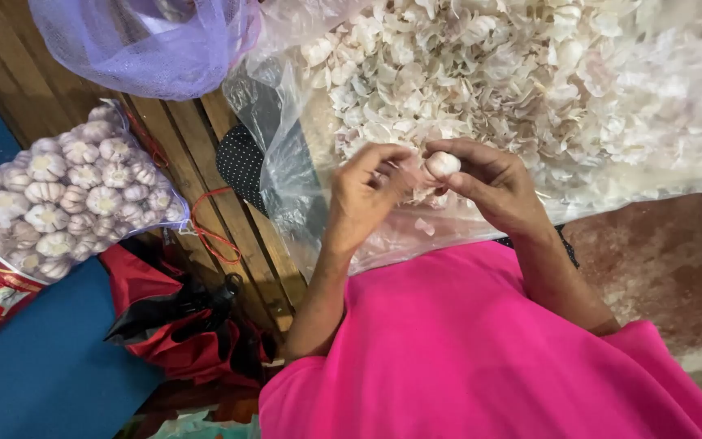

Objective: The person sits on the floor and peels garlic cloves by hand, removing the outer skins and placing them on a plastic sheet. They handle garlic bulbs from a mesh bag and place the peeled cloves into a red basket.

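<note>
My right hand pinches a small white garlic piece between thumb and fingers. My left hand is curled beside it, its fingertips touching the same garlic. Both hands hover over a clear plastic sheet that carries a big heap of pale garlic skins. My pink garment fills the lower middle of the view.
A mesh bag of whole garlic bulbs lies at the left on wooden slats. A purple net bag hangs at the top left. Red and black cloth lies below the bulbs, with a blue surface beside it.
</note>
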